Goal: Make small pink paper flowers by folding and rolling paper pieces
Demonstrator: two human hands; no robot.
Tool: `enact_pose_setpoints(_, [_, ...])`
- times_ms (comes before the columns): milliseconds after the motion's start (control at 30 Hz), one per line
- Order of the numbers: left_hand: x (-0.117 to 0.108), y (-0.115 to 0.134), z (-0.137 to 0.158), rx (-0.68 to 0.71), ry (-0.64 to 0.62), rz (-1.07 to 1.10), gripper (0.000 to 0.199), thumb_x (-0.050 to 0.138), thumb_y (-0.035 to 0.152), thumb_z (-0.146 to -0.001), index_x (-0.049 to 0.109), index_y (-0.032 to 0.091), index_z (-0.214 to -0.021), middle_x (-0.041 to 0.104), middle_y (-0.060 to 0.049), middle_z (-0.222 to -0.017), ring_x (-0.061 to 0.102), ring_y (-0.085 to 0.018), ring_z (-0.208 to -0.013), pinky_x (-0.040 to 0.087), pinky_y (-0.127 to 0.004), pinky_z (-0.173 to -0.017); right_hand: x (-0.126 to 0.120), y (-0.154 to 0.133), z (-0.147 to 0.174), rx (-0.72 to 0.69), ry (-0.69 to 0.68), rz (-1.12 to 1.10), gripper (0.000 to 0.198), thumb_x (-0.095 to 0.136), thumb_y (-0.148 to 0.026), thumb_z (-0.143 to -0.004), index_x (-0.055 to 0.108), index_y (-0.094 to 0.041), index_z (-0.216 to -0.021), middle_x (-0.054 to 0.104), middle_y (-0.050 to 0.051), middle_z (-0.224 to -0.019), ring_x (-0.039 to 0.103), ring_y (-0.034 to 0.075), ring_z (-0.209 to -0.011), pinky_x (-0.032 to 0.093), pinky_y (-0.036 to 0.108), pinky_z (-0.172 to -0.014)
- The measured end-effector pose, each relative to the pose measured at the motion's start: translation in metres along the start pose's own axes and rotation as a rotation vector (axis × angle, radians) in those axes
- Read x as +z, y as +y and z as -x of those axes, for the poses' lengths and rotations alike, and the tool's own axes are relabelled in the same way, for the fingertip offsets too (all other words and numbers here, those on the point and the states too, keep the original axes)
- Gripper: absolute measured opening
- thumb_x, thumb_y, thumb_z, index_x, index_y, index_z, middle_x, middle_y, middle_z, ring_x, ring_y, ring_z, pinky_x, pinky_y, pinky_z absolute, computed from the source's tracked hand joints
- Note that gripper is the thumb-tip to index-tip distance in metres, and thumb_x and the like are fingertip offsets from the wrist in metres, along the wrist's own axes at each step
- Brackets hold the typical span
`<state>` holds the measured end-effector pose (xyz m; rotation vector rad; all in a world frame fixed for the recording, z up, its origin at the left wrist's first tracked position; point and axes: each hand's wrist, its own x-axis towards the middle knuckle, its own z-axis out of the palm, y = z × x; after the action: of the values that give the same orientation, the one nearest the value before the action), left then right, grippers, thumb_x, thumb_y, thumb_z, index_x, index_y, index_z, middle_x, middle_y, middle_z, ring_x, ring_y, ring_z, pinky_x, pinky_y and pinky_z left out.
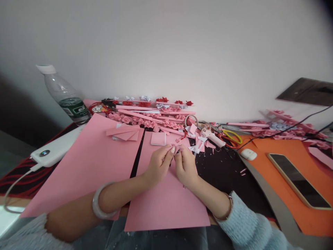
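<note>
My left hand (160,160) and my right hand (186,165) meet over a pink paper sheet (166,208), fingertips pinched together. Between them is a small folded piece of pink paper (177,146), mostly covered by the fingers, so its exact shape is hidden. A thin dark object shows just below the fingertips; I cannot make out what it is. Right behind the hands lies a small stack of pink paper squares (158,139). Paper scraps (199,144) in pink and white are scattered beside my right hand.
Another pink sheet (99,163) lies left, with folded pink pieces (125,133) on it. Paper flowers and rolled stems (156,116) line the wall. A glue gun (213,136) and yellow-handled scissors (232,136) lie right, then a phone (299,180). A bottle (66,93) and power bank (57,147) stand left.
</note>
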<state>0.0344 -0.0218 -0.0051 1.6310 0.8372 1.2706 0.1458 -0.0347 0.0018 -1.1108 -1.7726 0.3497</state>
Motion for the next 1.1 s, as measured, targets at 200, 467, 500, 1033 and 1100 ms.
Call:
enact_pose_setpoints(200, [-0.005,0.002,-0.004,-0.023,-0.009,-0.028,0.031,0.037,0.032,-0.091,0.039,0.018,-0.065,0.035,0.003,-0.059,0.034,-0.009,-0.052,0.029,-0.022,-0.05,-0.001,0.004,-0.001,0.041,-0.012,-0.087,0.019,0.032,-0.018,-0.09,0.039,-0.02,-0.073,0.041,-0.003,-0.063,0.038,0.011,-0.055,0.032,0.024,-0.054])
enact_pose_setpoints(467, [-0.013,0.003,-0.011,-0.011,-0.083,-0.058,0.032,0.035,0.031,-0.092,0.044,0.017,-0.066,0.042,0.002,-0.059,0.044,-0.01,-0.056,0.038,-0.024,-0.06,-0.012,0.016,-0.003,0.117,-0.109,-0.104,0.022,0.032,-0.023,-0.091,0.039,-0.02,-0.07,0.038,-0.004,-0.059,0.037,0.011,-0.052,0.03,0.024,-0.054])
enact_pose_setpoints(500, [-0.013,0.002,-0.012,-0.017,-0.085,-0.037,0.03,0.036,0.031,-0.092,0.045,0.017,-0.067,0.044,0.002,-0.061,0.046,-0.011,-0.058,0.039,-0.025,-0.062,-0.013,0.017,-0.004,0.117,-0.127,-0.109,0.021,0.034,-0.023,-0.091,0.04,-0.019,-0.071,0.039,-0.004,-0.059,0.037,0.01,-0.053,0.03,0.023,-0.054])
enact_pose_setpoints(1033, [-0.013,-0.01,-0.019,-0.158,0.052,0.348,0.024,0.061,0.022,-0.077,0.042,0.019,-0.092,0.054,0.003,-0.075,0.056,-0.009,-0.066,0.049,-0.024,-0.064,-0.013,0.023,-0.007,0.276,-0.155,-0.235,0.03,0.037,-0.03,-0.09,0.045,-0.018,-0.064,0.038,-0.004,-0.053,0.035,0.009,-0.049,0.028,0.022,-0.048])
enact_pose_setpoints(1100, [-0.014,-0.011,-0.02,-0.166,0.073,0.347,0.029,0.06,0.02,-0.077,0.039,0.02,-0.096,0.054,0.004,-0.072,0.056,-0.009,-0.062,0.05,-0.024,-0.061,-0.013,0.025,-0.007,0.302,-0.14,-0.31,0.036,0.029,-0.036,-0.093,0.043,-0.018,-0.064,0.039,-0.004,-0.053,0.035,0.01,-0.048,0.028,0.023,-0.046])
